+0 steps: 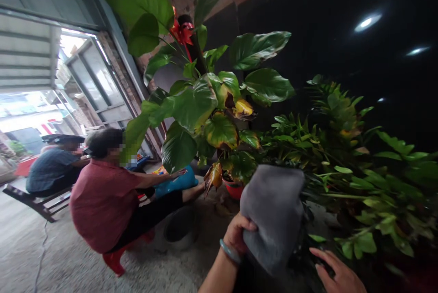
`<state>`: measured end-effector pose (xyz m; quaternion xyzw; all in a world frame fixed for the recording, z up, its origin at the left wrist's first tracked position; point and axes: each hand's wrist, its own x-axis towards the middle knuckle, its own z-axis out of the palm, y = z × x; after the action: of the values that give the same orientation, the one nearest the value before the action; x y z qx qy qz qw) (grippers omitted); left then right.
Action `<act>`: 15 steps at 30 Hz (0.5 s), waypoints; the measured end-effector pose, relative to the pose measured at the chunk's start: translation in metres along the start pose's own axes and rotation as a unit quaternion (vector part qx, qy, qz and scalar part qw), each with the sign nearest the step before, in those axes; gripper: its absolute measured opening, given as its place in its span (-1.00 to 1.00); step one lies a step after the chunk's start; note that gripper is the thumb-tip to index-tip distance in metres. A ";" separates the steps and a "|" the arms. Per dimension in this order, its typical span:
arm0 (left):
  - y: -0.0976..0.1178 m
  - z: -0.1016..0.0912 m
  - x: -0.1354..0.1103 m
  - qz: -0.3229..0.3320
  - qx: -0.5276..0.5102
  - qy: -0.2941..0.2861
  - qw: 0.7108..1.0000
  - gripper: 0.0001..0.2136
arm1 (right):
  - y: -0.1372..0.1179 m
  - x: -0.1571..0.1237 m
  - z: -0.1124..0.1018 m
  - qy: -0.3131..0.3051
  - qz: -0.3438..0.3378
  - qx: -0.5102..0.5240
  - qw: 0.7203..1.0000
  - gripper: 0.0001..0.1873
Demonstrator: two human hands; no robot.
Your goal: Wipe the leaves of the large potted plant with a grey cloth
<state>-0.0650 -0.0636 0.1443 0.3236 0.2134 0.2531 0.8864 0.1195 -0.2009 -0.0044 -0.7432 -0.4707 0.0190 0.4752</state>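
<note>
A grey cloth [273, 213] hangs folded in my left hand [237, 233], whose thumb presses on its near side. A pale bangle circles that wrist. Low at the right, my right hand [337, 272] is apart from the cloth, its fingers stretched and spread, with nothing visible in them. Beside it are the green leaves of a bushy plant [362, 243]. Beyond the cloth rises a tall broad-leaved plant [195, 106] with several yellow and brown leaves, in a red pot [234, 189]. The cloth hides part of the floor and foliage behind it.
A person in a red shirt [99, 201] sits on a red stool [114, 261] at the left, one hand by a blue bag [176, 183]. Another person [51, 165] sits on a bench farther back. A dark bucket [179, 229] stands on the concrete floor. A dark glossy wall [325, 19] backs the plants.
</note>
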 end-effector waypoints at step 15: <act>-0.018 -0.031 -0.010 -0.053 -0.055 0.043 0.996 -0.68 | -0.006 -0.002 -0.003 -0.002 0.010 0.002 1.000 -0.72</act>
<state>-0.0842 -0.0669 0.1119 0.2511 0.2536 0.2311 0.9051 0.1158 -0.2038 0.0010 -0.7465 -0.4642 0.0260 0.4759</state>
